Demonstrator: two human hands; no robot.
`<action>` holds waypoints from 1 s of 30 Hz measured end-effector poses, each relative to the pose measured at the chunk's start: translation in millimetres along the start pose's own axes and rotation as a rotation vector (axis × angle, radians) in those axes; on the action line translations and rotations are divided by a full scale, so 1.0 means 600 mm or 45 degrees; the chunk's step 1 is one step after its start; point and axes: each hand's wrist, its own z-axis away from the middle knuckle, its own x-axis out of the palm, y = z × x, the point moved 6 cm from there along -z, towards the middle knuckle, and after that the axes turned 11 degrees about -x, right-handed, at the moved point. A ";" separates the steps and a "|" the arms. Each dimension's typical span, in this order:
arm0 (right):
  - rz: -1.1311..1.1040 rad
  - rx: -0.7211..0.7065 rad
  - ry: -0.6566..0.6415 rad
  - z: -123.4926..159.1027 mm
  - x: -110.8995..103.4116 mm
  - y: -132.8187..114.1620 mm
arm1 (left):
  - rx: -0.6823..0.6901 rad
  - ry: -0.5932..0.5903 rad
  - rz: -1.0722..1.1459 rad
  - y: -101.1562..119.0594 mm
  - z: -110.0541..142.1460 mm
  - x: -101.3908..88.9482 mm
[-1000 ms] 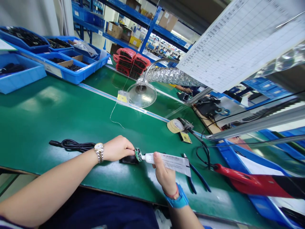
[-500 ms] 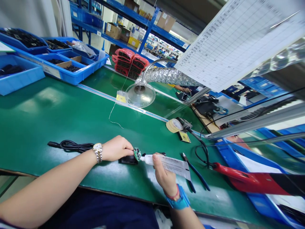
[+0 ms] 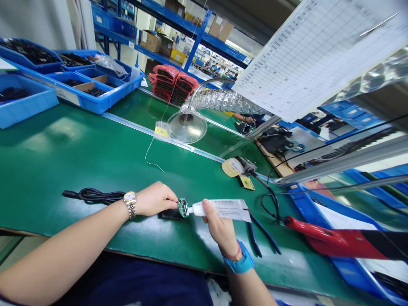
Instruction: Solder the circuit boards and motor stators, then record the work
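Note:
Between the fingertips of my left hand [image 3: 158, 199] is a small green circuit board [image 3: 182, 208], held on edge above the mat. My right hand [image 3: 219, 229] grips a white squeeze tube [image 3: 229, 208], lying nearly level, with its nozzle at the board's right face; whether it touches I cannot tell. Under the board a black plastic case part [image 3: 172, 213] rests on the mat, partly covered by my left fingers. A coiled black cable [image 3: 98, 195] lies left of it, behind my left wrist. Blue-handled pliers [image 3: 266, 233] lie just right of the tube, their jaws hidden behind it.
Blue bins [image 3: 102, 102] of black parts stand at the back left. A fume hood funnel [image 3: 187, 127] hangs over the green bench [image 3: 105, 157]. A tape roll [image 3: 232, 167] sits mid-right, and a red-and-black tool [image 3: 331, 240] juts in from the right, over a blue bin.
My right hand has turned the tube so its tail end sits higher and it lies more level, now covering the pliers' jaws. My left hand and the board stay nearly still.

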 end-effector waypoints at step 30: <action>-0.203 0.057 -0.060 -0.032 0.011 -0.028 | 0.009 -0.061 -0.038 0.003 0.001 0.009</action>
